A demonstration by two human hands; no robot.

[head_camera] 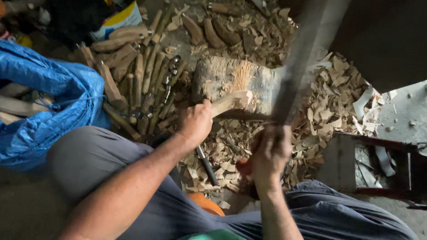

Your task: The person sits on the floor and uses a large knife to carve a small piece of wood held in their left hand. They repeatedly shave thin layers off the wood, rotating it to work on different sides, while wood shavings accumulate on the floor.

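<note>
Head view, looking straight down at your lap: your left hand (195, 122) has its grip wrapped tight around a pale wood piece (231, 103), with the carved end resting on top of the chopping block (235, 82). The piece runs at a slant from your fist up onto the block. Your right hand (272, 153) is closed around the handle of a long blade (298, 66), which is raised over the block and blurred, so you can't make out its edge. The blade angles from your fist up toward the top right.

Wood chips (329, 102) are all over the floor around the block, thickest on the right side and between your knees. Left of the block there's a pile of rough sticks (142, 75), some with metal rings on their ends. A crumpled blue bag (49, 102) sits at far left, touching your left knee, with a few pale sticks poking out of it. A dark metal rod (207, 164) lies in the chips just below your left hand. More shaped pieces (213, 33) lie beyond the block near the top.
</note>
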